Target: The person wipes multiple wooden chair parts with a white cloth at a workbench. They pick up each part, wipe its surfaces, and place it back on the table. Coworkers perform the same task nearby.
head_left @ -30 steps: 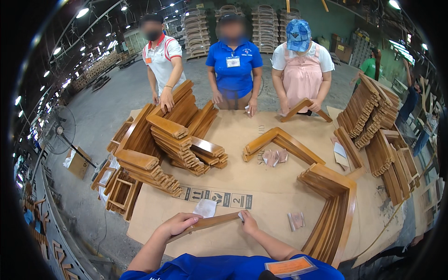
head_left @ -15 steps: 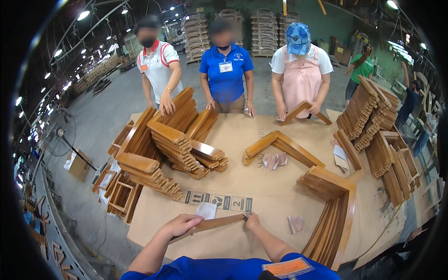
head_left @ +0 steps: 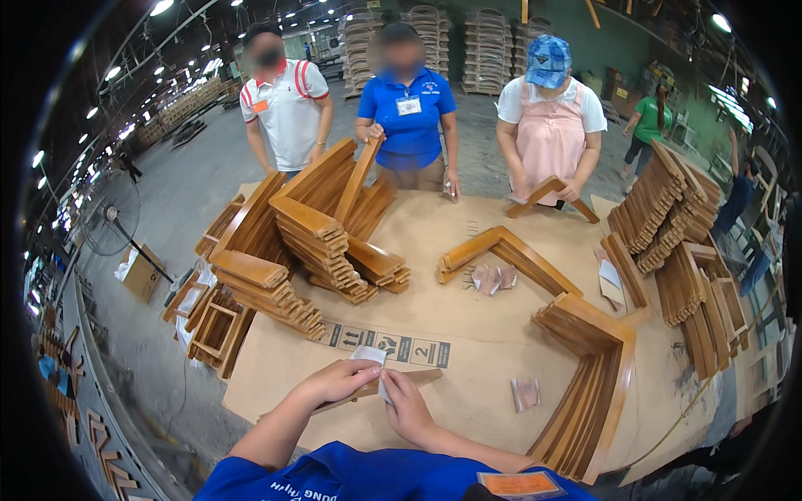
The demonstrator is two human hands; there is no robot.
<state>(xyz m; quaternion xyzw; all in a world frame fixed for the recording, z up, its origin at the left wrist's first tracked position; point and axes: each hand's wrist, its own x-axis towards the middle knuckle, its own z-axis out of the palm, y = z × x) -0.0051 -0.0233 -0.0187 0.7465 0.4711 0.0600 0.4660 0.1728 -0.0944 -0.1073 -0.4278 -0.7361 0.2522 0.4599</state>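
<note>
A brown L-shaped or straight wooden piece (head_left: pixel 418 382) lies in front of me; its full shape is hidden by my hands. My left hand (head_left: pixel 336 382) is closed over its left part. My right hand (head_left: pixel 408 407) is beside it, fingers pinched on a small white paper-like piece (head_left: pixel 385 391) against the wood. Just beyond my fingertips, a white sheet (head_left: pixel 368 355) shows. Whether the two white parts are one sheet, I cannot tell.
Angled wooden frame parts are stacked at left (head_left: pixel 292 221), at right (head_left: pixel 589 392) and at far right (head_left: pixel 652 196). Crumpled pinkish sheets (head_left: pixel 494 279) and another pinkish piece (head_left: pixel 525 394) lie on the cardboard-covered table (head_left: pixel 468 426). Three people stand across it; two touch wooden parts.
My right hand has come left from the wooden piece's right end to beside my left hand. Across the table, the middle person has raised a wooden part; the left person's hand has left the stack.
</note>
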